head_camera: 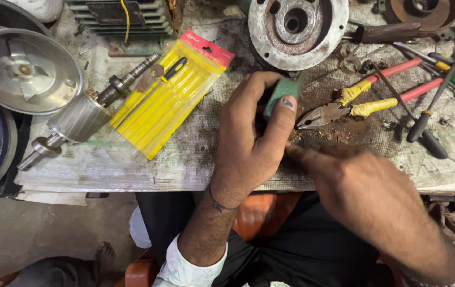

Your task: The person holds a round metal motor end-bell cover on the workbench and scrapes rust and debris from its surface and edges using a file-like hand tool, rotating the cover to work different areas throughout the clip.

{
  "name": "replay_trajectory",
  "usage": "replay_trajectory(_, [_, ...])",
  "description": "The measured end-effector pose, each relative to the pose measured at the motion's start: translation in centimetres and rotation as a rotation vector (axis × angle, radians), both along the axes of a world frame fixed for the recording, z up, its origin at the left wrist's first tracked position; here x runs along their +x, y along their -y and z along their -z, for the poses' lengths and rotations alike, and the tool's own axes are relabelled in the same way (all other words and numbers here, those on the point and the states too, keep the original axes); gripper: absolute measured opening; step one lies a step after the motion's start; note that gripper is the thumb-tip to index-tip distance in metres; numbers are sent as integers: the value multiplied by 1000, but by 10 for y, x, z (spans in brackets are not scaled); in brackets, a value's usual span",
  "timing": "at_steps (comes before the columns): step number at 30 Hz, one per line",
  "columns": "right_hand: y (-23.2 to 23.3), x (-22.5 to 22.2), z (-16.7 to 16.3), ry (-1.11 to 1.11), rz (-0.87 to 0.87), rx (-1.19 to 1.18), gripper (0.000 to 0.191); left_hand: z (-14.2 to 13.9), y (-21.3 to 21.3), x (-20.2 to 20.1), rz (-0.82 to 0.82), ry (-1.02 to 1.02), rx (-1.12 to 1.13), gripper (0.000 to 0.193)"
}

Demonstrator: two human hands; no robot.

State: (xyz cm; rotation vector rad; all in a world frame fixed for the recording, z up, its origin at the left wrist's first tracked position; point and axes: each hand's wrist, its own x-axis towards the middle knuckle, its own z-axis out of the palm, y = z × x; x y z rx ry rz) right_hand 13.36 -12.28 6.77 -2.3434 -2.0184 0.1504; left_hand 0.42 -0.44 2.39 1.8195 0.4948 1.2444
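Left hand (249, 141) grips a small green part (282, 91) between thumb and fingers, pressed to the bench (132, 165) just below the round motor cover (297, 29). Right hand (365, 199) is blurred; whether it holds anything I cannot tell. Pliers (344, 106) lie just beside. Judging by this, a firm, steady left-hand hold matters most.
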Motion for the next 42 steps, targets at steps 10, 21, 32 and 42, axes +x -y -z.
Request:
replay_trajectory(10, [14,4,11,162,114,-66,49,0,-2,-4,113,53,-125,22])
replay_trajectory(21, [8,1,10,-46,-65,38,49,-2,1,-1,56,97,-186,24])
replay_trajectory(32, [14,6,20,0,45,-193,63,-4,0,-2,-11,43,-92,19])
replay_trajectory(42, [12,14,7,-105,19,-38,45,-2,-3,-1,-28,65,-99,19])
